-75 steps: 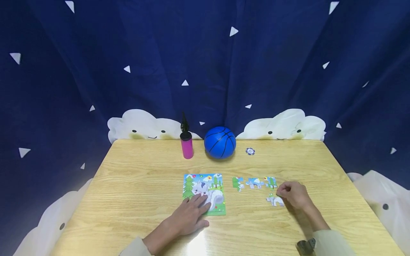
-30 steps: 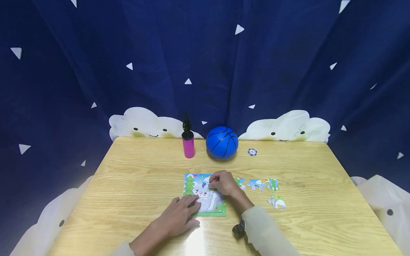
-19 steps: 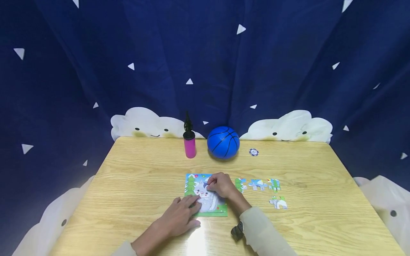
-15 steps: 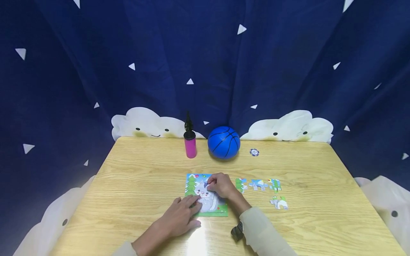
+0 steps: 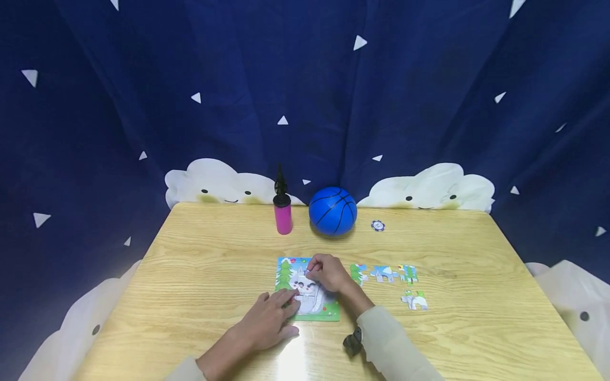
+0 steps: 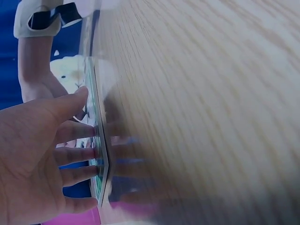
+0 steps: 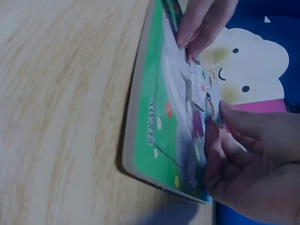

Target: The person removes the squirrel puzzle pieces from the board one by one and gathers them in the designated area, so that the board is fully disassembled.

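A picture puzzle of a grey squirrel in a green-bordered tray [image 5: 332, 314] lies on the table in front of me. My left hand [image 5: 269, 323] rests its extended fingertips on the tray's lower left part, as the left wrist view also shows. Over the upper middle of the picture, my right hand [image 5: 331, 274] pinches a puzzle piece [image 7: 216, 112] between thumb and fingers. The right wrist view shows that piece tipped up from the picture, and neighbouring pieces standing slightly raised. The right hand hides the picture's upper right part in the head view.
Several loose puzzle pieces [image 5: 384, 273] lie right of the tray, one [image 5: 414, 300] nearer me. A pink hand pump [image 5: 283, 218], a blue basketball [image 5: 332, 211] and a poker chip [image 5: 378, 226] sit toward the table's back edge, before a dark blue curtain [image 5: 305, 79].
My right hand has moved left from the loose pieces to the tray and pinched a puzzle piece, which now tilts upward. My left hand has slid slightly left and stays on the tray.
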The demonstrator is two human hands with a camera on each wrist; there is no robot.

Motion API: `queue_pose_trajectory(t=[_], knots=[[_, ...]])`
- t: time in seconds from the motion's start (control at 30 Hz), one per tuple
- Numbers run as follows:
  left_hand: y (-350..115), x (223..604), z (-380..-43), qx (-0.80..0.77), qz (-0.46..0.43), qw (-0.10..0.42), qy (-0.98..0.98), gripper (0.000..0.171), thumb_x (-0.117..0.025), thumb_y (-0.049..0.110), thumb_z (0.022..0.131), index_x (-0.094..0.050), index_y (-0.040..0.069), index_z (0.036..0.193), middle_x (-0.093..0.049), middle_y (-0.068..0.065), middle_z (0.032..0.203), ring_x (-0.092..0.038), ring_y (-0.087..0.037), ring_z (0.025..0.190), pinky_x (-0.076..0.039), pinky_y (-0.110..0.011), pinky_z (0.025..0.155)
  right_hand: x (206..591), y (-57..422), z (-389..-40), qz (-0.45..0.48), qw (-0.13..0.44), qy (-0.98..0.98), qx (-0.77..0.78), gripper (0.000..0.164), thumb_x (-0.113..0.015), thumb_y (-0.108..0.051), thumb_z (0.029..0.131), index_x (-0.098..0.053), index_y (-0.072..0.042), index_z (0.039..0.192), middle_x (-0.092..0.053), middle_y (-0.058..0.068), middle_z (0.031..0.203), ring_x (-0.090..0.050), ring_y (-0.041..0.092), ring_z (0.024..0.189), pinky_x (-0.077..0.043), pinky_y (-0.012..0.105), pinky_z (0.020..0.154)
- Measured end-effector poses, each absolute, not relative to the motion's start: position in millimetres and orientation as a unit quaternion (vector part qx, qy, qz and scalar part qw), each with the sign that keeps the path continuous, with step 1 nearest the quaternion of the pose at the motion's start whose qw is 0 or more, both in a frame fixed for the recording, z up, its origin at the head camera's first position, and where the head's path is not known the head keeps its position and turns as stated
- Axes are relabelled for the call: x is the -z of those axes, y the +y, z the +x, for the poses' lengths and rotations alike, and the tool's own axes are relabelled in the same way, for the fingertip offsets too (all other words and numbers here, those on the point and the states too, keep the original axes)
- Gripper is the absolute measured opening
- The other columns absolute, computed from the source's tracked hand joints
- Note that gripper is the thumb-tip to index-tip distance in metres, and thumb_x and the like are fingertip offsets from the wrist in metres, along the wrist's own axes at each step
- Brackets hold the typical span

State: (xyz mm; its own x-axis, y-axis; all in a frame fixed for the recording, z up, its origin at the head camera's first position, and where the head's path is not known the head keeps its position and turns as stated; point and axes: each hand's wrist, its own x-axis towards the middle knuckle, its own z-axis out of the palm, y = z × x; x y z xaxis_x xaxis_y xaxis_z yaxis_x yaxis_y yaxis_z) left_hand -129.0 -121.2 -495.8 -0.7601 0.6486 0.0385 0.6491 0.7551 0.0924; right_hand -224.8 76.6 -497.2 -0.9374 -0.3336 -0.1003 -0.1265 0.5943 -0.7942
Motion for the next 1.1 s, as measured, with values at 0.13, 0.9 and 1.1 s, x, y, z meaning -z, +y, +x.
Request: queue_pose_trajectory(t=[0.13, 0.9, 1.1], knots=[[-120.5, 496.6, -129.7, 0.055, -0.353, 0.013, -0.934, 0.052, -0.054, 0.047, 0.090, -0.059, 0.011, 0.127, -0.053, -0.007, 0.139, -0.049, -0.023, 0.126, -0.048, -0.048, 0.090, 495.6, 81.6, -223.7, -0.129, 0.127, 0.861, 0.474, 0.008, -0.068, -0.008, 0.084, -0.063, -0.003, 0.086, -0.054, -0.002, 0.066, -0.047, 0.007, 0.060, -0.039, 0.018, 0.056], [-118.2, 495.6, -128.8, 0.054, -0.345, -0.005, -0.937, 0.053, -0.056, 0.047, 0.089, -0.059, 0.011, 0.128, -0.052, -0.008, 0.140, -0.049, -0.025, 0.127, -0.046, -0.050, 0.093, 487.5, 183.0, -202.6, -0.118, 0.114, 0.873, 0.459, 0.008, -0.063, -0.009, 0.088, -0.061, -0.002, 0.092, -0.063, 0.005, 0.075, -0.053, 0.013, 0.065, -0.042, 0.019, 0.057], [-117.8, 495.7, -127.2, 0.056, -0.341, -0.010, -0.938, 0.054, -0.056, 0.047, 0.089, -0.057, 0.012, 0.131, -0.050, -0.008, 0.142, -0.048, -0.027, 0.128, -0.045, -0.051, 0.095, 485.7, 210.2, -198.8, -0.099, 0.116, 0.876, 0.458, 0.008, -0.063, -0.007, 0.088, -0.060, -0.001, 0.093, -0.061, 0.005, 0.074, -0.052, 0.013, 0.064, -0.040, 0.019, 0.053]])
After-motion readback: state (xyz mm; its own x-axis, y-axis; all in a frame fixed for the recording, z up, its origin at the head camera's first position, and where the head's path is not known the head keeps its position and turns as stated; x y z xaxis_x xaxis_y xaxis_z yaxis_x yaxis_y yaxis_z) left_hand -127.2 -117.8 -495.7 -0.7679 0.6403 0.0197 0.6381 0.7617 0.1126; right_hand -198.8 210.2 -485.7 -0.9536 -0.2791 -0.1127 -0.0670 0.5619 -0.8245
